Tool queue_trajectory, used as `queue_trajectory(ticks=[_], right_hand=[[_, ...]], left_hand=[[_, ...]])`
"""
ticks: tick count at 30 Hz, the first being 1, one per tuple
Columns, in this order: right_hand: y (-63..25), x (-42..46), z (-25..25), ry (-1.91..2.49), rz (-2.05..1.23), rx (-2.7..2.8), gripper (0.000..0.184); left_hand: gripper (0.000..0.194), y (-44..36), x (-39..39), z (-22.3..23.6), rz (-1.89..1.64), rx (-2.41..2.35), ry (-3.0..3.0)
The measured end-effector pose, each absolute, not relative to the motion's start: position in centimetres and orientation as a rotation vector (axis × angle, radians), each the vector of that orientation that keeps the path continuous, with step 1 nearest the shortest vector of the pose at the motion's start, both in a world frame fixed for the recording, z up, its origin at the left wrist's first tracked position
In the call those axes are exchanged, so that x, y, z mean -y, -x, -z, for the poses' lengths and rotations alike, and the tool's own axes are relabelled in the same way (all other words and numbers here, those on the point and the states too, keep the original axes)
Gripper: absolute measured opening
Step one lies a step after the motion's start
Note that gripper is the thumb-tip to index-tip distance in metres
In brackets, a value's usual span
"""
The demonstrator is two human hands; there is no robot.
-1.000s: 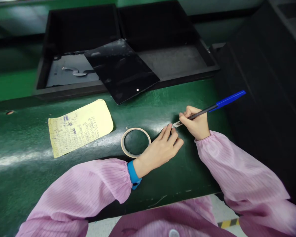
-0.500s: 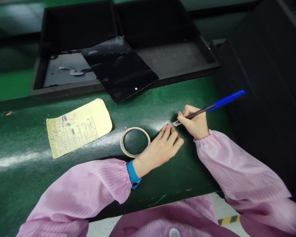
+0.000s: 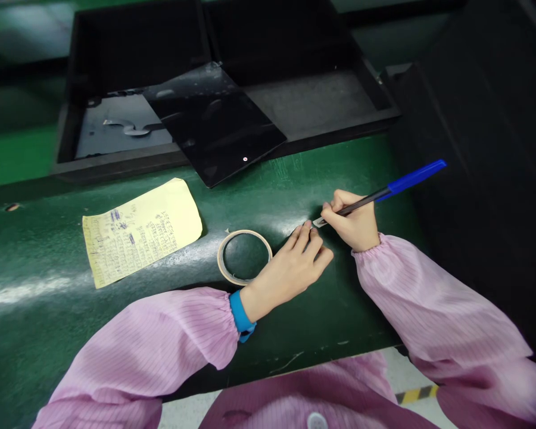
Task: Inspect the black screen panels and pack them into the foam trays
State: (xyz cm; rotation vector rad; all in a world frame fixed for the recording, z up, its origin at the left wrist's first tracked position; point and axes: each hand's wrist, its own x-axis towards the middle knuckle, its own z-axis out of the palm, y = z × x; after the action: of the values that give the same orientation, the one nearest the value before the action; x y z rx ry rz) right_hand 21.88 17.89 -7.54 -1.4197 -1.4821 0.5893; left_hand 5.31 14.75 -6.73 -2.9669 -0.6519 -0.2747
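Over green table (image 3: 339,310), pen (image 3: 379,196) aslant, pointing lower-left, blue cap (image 3: 415,179) upper-right

Tape roll (image 3: 220,258) partly hidden by left hand (image 3: 286,271), white strip (image 3: 318,222) indistinct, handwriting (image 3: 138,241) illegible

An electronics workshop or factory workstation is indicated. Black trays (image 3: 125,162) are set along the top of the frame, behind a worn green tabletop (image 3: 335,319); a glossy, screen-like panel (image 3: 218,128) is laid across them, and a ribbon cable (image 3: 136,131) is seen at upper left. A pink striped smock (image 3: 438,304) is worn (work dress, evidently). At lower right, the floor (image 3: 402,370) is marked with a yellow-and-black strip (image 3: 417,394).
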Motion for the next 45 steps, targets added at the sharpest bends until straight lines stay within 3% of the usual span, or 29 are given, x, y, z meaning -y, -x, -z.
queue_trajectory(ticks=[45], right_hand=[[-22.05, -18.02, 8.10, 1.381, -0.543, 1.456, 0.034]], left_hand=[[0.019, -5.28, -14.73, 6.93, 0.310, 0.657, 2.946]])
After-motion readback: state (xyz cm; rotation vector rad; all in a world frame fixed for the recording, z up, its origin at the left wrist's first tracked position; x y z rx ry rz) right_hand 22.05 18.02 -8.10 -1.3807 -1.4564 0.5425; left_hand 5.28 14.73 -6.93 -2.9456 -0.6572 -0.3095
